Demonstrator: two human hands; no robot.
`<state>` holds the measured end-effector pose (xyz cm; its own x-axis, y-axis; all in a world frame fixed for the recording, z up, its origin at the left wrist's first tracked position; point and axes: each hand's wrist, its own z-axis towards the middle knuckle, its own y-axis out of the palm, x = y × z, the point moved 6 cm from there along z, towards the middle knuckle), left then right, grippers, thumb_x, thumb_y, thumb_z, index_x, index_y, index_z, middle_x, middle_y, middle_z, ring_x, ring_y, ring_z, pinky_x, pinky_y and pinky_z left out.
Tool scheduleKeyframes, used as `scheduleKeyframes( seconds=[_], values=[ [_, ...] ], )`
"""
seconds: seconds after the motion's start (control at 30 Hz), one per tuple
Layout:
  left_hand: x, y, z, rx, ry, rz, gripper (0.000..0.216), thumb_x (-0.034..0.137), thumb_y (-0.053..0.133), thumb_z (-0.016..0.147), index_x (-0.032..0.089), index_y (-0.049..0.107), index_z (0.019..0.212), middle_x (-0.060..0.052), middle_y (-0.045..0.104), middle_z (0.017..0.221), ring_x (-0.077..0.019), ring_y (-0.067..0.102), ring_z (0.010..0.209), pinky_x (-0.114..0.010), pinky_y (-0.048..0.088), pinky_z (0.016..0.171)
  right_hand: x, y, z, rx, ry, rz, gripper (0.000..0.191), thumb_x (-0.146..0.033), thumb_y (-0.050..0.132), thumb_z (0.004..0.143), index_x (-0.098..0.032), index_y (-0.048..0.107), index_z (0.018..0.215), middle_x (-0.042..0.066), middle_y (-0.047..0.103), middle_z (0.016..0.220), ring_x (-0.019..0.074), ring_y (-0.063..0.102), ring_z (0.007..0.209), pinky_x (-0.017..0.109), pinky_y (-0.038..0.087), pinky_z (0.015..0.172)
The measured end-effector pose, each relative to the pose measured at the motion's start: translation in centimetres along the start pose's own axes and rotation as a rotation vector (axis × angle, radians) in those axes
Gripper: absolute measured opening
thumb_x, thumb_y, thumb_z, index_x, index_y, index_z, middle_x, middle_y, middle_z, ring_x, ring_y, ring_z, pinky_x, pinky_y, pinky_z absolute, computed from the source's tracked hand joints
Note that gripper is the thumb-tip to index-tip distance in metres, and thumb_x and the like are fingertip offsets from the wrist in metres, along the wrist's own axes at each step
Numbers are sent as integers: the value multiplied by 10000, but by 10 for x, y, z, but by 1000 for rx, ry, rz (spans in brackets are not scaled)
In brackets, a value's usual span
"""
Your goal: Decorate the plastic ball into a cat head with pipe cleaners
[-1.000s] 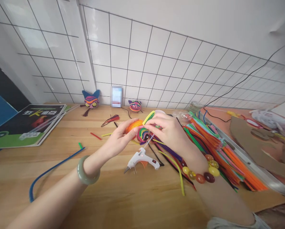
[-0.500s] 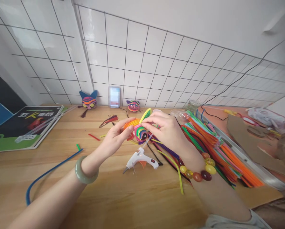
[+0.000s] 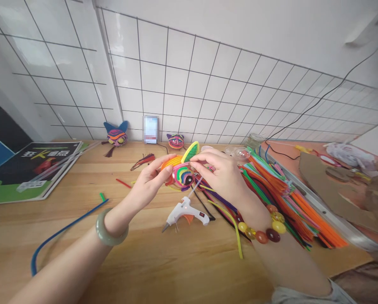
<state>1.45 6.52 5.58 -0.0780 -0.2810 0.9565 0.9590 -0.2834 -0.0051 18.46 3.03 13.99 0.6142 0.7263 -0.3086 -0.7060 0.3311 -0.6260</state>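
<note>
Both my hands hold a small multicoloured pipe-cleaner mask (image 3: 182, 173) above the wooden table (image 3: 163, 261). My left hand (image 3: 147, 181), with a green bangle at the wrist, pinches its orange left side. My right hand (image 3: 222, 175), with a beaded bracelet, grips its right side with fingers closed near the yellow-green ear (image 3: 190, 151). A white glue gun (image 3: 185, 211) lies on the table just below the mask.
A heap of coloured pipe cleaners (image 3: 284, 198) lies to the right. A blue pipe cleaner (image 3: 62, 230) curves at the left, near a booklet (image 3: 33, 164). Two finished masks (image 3: 116, 136) (image 3: 175, 140) and a phone (image 3: 150, 128) stand by the tiled wall. Cardboard pieces (image 3: 331, 188) lie far right.
The mask has been lifted slightly and turned in my hands, showing more of its striped face. The view has shifted a little.
</note>
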Motion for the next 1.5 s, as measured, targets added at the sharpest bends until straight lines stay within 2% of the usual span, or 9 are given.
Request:
scheduleKeyframes(
  seconds=[0.17, 0.3, 0.53, 0.7, 0.87, 1.03, 1.27, 1.5],
  values=[
    [4, -1, 0, 25, 27, -43, 471, 485, 654, 899, 211, 666, 1283, -85, 719, 1084, -184, 639, 868, -275, 545, 701, -4, -7, -3, 49, -33, -34, 82, -111, 650, 913, -175, 699, 899, 48, 716, 885, 167, 673, 826, 302, 537, 740],
    [0, -2, 0, 20, 50, -103, 435, 459, 647, 913, 232, 674, 1283, -86, 725, 1098, -183, 643, 847, -273, 535, 690, -7, -12, -7, 110, -40, -64, 86, -113, 650, 911, -187, 693, 898, 42, 716, 893, 171, 678, 856, 308, 544, 765],
    [-11, 1, 2, 0, -4, -372, 382, 426, 695, 885, 273, 712, 1234, -75, 736, 1179, -212, 688, 926, -278, 560, 716, -13, -11, -15, 194, -60, -70, 100, -100, 628, 917, -185, 680, 902, 45, 698, 888, 165, 670, 866, 315, 556, 787],
    [-9, 5, 2, 10, -28, -531, 327, 377, 742, 845, 233, 753, 1138, -69, 766, 1133, -223, 712, 964, -280, 573, 764, -17, -9, -17, 210, -37, -66, 117, -75, 613, 915, -168, 677, 886, 57, 702, 831, 165, 649, 795, 313, 554, 718],
    [-5, 8, 3, -28, -38, -542, 359, 391, 708, 869, 203, 732, 1173, -79, 758, 1146, -230, 708, 997, -292, 578, 794, -20, -10, -19, 212, -76, -58, 128, -55, 607, 908, -156, 685, 907, 68, 708, 850, 166, 657, 799, 314, 565, 710],
    [-2, 12, 4, -67, -41, -549, 352, 427, 645, 909, 190, 741, 1150, -83, 754, 1154, -235, 688, 1052, -309, 566, 865, -22, -11, -22, 176, -113, -79, 208, -32, 573, 920, -146, 721, 1013, 90, 705, 930, 171, 670, 840, 321, 583, 721],
    [-7, 12, 1, 14, -137, -660, 343, 406, 730, 813, 189, 759, 1076, -69, 765, 1094, -242, 688, 1010, -317, 580, 826, -29, -13, -23, 188, -208, -177, 242, -4, 547, 926, -121, 734, 1027, 98, 698, 887, 164, 655, 768, 321, 583, 667],
    [-14, 13, -1, 90, -236, -742, 307, 355, 688, 811, 174, 749, 1051, -66, 771, 1076, -232, 700, 987, -299, 585, 805, -34, -11, -27, 223, -271, -291, 215, -26, 566, 930, -109, 735, 1033, 107, 694, 866, 180, 641, 759, 351, 574, 669]
  ],
)
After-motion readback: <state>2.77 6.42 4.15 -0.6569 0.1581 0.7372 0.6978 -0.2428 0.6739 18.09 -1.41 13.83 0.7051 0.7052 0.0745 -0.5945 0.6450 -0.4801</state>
